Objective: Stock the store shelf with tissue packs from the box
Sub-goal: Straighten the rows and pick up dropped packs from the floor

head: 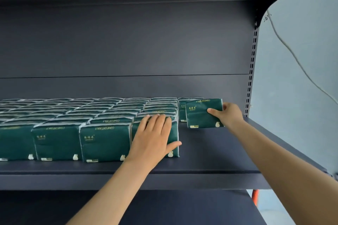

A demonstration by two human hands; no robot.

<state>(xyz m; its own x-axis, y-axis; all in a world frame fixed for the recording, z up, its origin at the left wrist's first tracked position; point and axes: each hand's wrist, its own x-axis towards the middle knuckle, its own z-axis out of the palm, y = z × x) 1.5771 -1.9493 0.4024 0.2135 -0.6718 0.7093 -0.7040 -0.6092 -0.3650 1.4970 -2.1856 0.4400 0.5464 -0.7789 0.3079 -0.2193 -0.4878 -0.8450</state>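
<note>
Left and middle of dark grey metal shelf board (210, 151): tight upright rows of dark green plastic-wrapped tissue packs (73, 115), printed faces forward. Next along, left hand (152, 137) laid flat, fingers straight and spread, pressing on front pack of the rightmost full row (174, 131), holding nothing. Press firmly there to hold that row square during placement. Right of that, a narrow bare strip of shelf, then the new column: one green pack standing at the back (182, 111), and just in front of it the pack being placed (201, 115), upright, bottom edge on or just above the shelf, cannot tell which. Pinched at its right edge by right hand (230, 115), thumb on the front face, fingers behind. Judged step: seating this pack against the one behind. Slide straight back till touching, hold upright, face forward, line left edge up with the pack behind, close the gap to the full rows. Release only once steady; soft packs likely to lean. Box out of view. Far right, white cable (292, 56) on pale wall
</note>
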